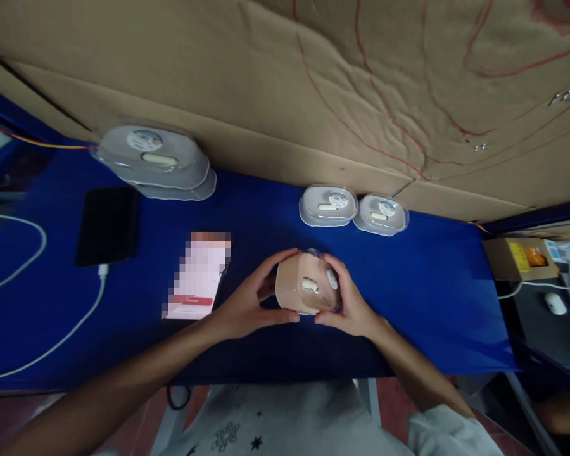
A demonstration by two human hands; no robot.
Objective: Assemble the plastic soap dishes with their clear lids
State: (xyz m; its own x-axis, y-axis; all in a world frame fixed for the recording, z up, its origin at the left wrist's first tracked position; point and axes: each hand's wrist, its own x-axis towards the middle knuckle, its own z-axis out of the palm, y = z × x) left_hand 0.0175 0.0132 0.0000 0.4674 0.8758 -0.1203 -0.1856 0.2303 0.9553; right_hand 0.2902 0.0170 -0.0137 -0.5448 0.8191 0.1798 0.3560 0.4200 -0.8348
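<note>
The left hand (266,297) and right hand (351,304) hold the clear-lidded container (304,285) between their fingers, at the near middle of the blue counter (422,285); the lit phone (199,275) lies left of it.

We see a rounded, beige-looking box (289,288) with a shiny, clear cover (313,252), a small cream oval piece (310,284) and a round white label (332,277). It sits tilted between our left hand (259,297) and right hand (354,307), over the blue-covered table (422,304); we cannot tell whether its underside touches the cloth.
</note>
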